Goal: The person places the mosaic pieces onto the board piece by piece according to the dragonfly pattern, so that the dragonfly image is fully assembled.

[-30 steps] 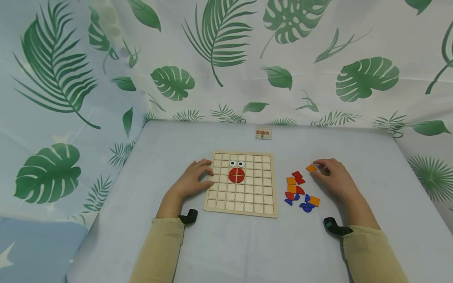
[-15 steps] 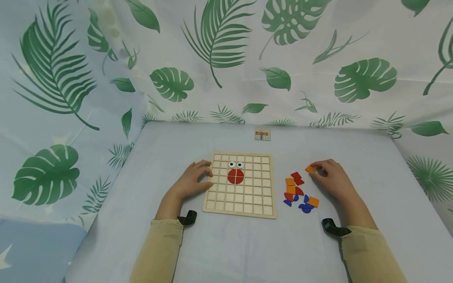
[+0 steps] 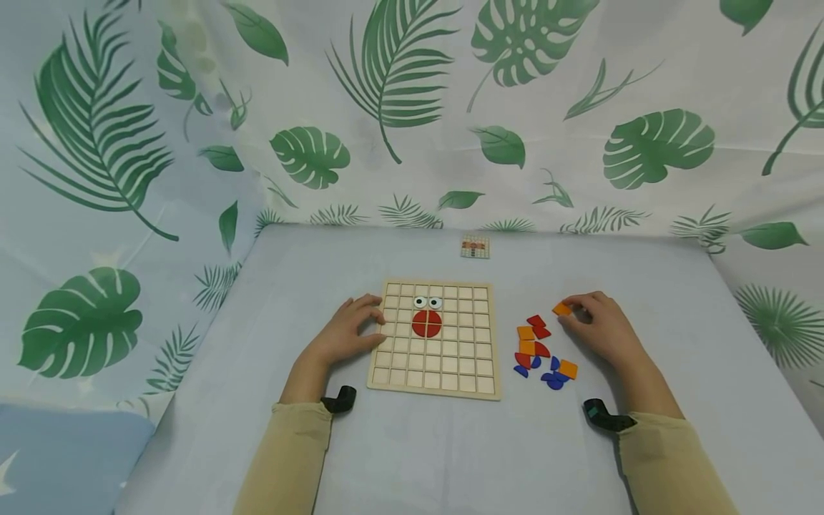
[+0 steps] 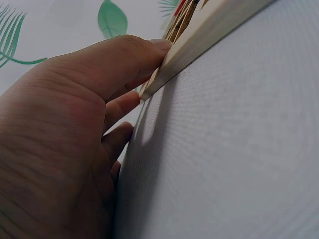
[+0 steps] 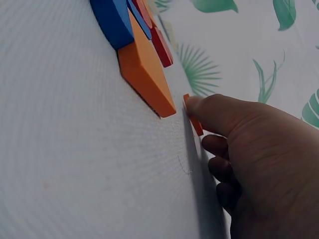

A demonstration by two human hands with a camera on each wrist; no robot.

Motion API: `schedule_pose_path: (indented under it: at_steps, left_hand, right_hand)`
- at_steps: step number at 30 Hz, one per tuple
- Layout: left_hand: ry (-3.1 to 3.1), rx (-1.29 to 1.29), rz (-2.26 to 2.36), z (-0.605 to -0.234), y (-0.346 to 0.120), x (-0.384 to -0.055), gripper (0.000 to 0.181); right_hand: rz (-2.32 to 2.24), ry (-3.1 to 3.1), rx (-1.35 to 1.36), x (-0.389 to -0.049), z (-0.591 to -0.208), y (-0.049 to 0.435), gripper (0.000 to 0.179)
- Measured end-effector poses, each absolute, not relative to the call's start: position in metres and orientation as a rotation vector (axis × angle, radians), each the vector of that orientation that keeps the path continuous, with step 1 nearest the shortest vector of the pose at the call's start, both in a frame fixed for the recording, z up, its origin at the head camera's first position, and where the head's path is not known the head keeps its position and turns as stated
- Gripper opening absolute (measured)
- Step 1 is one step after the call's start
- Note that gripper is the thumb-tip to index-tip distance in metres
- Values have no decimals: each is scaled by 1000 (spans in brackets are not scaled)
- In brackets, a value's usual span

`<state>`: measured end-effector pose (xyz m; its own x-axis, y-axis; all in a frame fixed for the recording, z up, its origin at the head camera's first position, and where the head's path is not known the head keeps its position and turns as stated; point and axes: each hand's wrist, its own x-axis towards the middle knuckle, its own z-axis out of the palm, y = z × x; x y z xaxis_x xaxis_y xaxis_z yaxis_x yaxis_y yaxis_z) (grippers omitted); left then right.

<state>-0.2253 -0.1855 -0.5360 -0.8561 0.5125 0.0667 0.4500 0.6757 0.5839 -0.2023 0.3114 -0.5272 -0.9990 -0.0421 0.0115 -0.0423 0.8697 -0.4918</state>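
Observation:
In the head view a wooden grid board (image 3: 463, 386) lies on the table with two round eye pieces (image 3: 428, 302) and a red circle made of quarter pieces (image 3: 426, 323) in its cells. My left hand (image 3: 347, 329) rests at the board's left edge, fingers loosely bent; the left wrist view has its thumb (image 4: 144, 52) on the board's rim. To the right of the loose pieces, my right hand (image 3: 599, 318) pinches an orange square tile (image 3: 561, 309). The right wrist view shows the thumb against that tile (image 5: 193, 117), close over the table.
Between board and right hand lie loose orange squares (image 3: 526, 333), red quarter pieces (image 3: 541, 349) and blue rounded pieces (image 3: 554, 382), some overlapping. A small pattern card (image 3: 475, 247) lies behind the board. Leaf-printed cloth (image 3: 315, 157) hangs behind and at the sides.
The head view has tilted slightly. My right thumb and fingers have edged a little to the left over the orange square tile; the left hand stays at the board's edge.

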Motion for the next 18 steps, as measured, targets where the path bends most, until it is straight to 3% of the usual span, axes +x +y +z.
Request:
schedule_pose_path:
  at_steps: [18]
  left_hand:
    - [2781,778,895,-538,-186,-226,23]
  right_hand:
    - [779,-3038,82,-202,-528,311,32]
